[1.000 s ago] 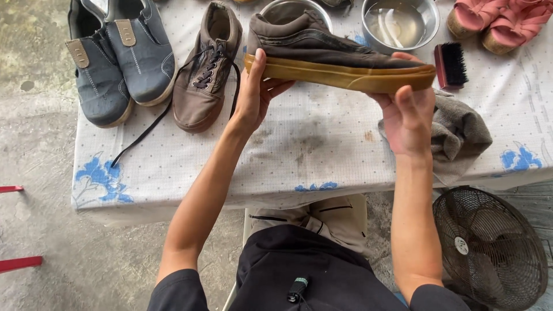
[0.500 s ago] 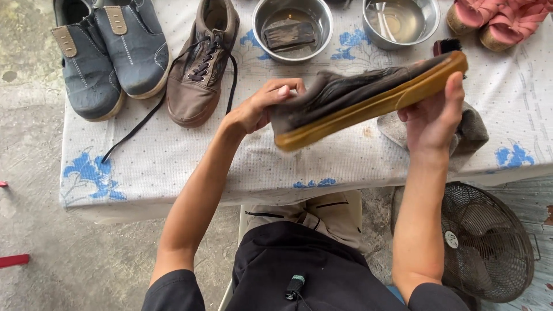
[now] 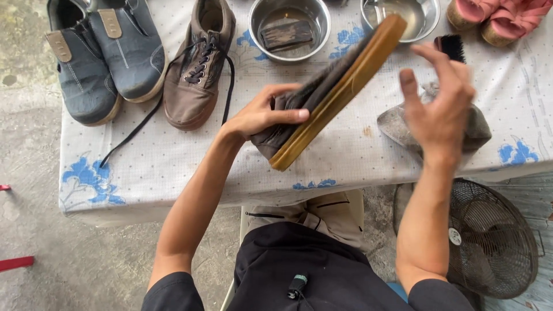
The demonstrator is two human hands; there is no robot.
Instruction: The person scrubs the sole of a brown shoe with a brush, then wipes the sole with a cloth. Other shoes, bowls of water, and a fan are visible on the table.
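One brown shoe (image 3: 322,95) tilts across the middle of the frame. The left hand (image 3: 262,115) grips its heel. The right hand (image 3: 440,106) is open, fingers spread, above a grey cloth (image 3: 397,124).

Left hand (image 3: 262,115) holds shoe (image 3: 322,98) tilted above tabletop (image 3: 173,167); right hand (image 3: 440,109) just right of it, apart. Laced shoe (image 3: 196,69) left of left hand; pair of shoes (image 3: 101,52) farther left. Two bowls (image 3: 288,26) beyond the hands. Cloth (image 3: 403,124) under right hand, brush (image 3: 450,46) behind it, sandals (image 3: 495,17) at far right. Fan (image 3: 492,242) on floor, right of right arm.
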